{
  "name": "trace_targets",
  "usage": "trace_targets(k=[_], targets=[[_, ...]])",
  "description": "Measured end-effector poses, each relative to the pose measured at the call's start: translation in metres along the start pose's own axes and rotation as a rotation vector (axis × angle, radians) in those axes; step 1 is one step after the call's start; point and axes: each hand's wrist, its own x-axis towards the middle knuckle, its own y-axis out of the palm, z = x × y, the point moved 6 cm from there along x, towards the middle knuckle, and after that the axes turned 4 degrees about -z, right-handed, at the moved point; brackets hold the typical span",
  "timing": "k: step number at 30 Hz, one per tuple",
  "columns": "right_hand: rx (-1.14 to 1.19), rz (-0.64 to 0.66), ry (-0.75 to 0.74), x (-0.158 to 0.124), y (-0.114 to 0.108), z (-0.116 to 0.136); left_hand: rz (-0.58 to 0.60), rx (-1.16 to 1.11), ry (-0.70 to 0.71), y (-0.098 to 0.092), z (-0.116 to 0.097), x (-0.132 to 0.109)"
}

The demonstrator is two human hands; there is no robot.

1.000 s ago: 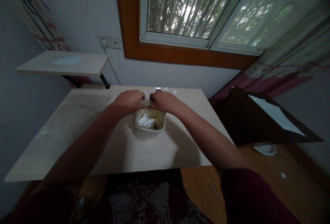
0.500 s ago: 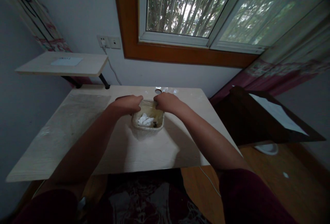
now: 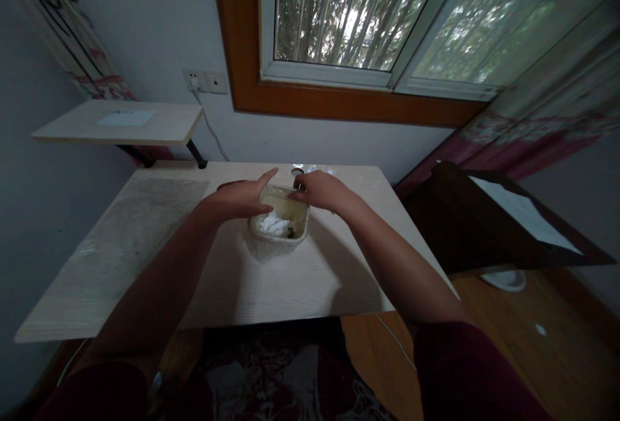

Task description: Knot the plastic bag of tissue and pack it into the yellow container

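Observation:
A small squarish bin (image 3: pixel 279 237) stands on the table, lined with a thin clear plastic bag (image 3: pixel 265 252) that hangs loosely over its near side. Crumpled white tissue (image 3: pixel 274 223) and a small dark scrap (image 3: pixel 290 232) lie inside. My left hand (image 3: pixel 242 199) is at the bin's left rim, open, with the index finger stretched up and away and the thumb reaching over the opening. At the far right corner my right hand (image 3: pixel 320 190) has curled fingers on the bag's edge, thumb inside the rim; its fingertips are partly hidden.
The pale wooden table (image 3: pixel 290 292) has a clear sheet (image 3: pixel 130 234) on its left part. A raised shelf (image 3: pixel 165 125) with a paper label stands at the back left. Behind are a wall socket (image 3: pixel 203 81) and a window. To the right sits a dark table (image 3: pixel 484 234).
My left hand has loosened from the rim and spread its fingers. The right hand's fingers have shifted slightly at the far right corner. The bin stays in about the same place.

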Motion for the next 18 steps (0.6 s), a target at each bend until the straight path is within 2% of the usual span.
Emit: trace_targets(k=[3, 7, 11, 18], targets=[[0.053, -0.013, -0.028, -0.004, -0.001, 0.001, -0.063, 0.012, 0.012, -0.004, -0.004, 0.009], [0.055, 0.034, -0.022, -0.005, 0.006, 0.003, -0.124, 0.068, -0.029, -0.003, -0.003, 0.022], [0.071, 0.071, -0.028, -0.003, 0.014, 0.000, -0.089, 0.082, -0.031, 0.002, 0.002, 0.022], [0.078, 0.111, -0.085, -0.001, 0.015, 0.001, 0.032, 0.010, 0.082, 0.009, 0.008, 0.016]])
